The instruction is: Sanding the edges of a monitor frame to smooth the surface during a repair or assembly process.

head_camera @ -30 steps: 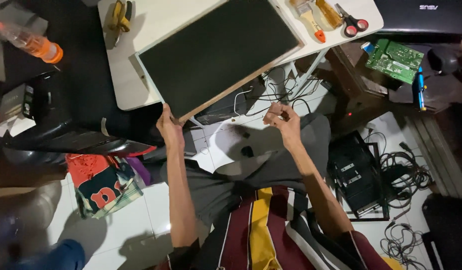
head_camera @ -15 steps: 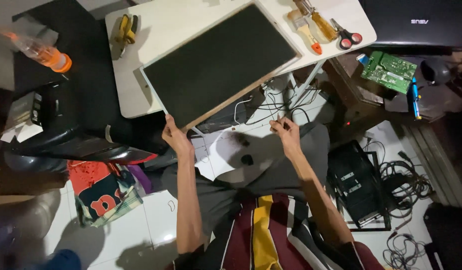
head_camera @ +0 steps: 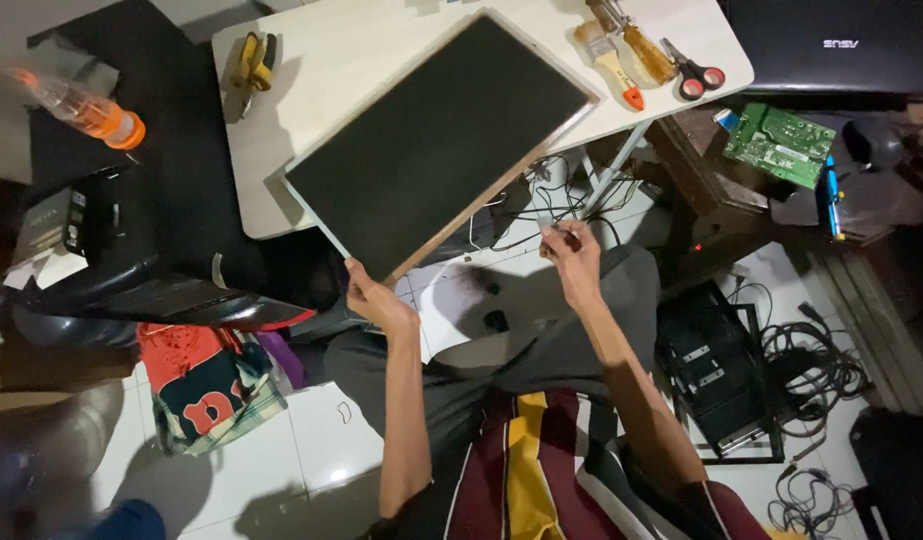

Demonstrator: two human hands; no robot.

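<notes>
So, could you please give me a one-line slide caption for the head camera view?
Left hand grips the corner of a dark flat panel on a white table; right hand pinches something small.

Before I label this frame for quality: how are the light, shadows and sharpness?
Head view: bright light on the white table, dim floor around; hard shadows beneath both arms; dark panel matte, without glare; left hand sharp; lower left corner blurred; edges bowed by a wide lens.

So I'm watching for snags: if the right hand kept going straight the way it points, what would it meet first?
Probably the tangle of cables hanging under the white table, just past the right hand; depth is hard to judge from above.
</notes>
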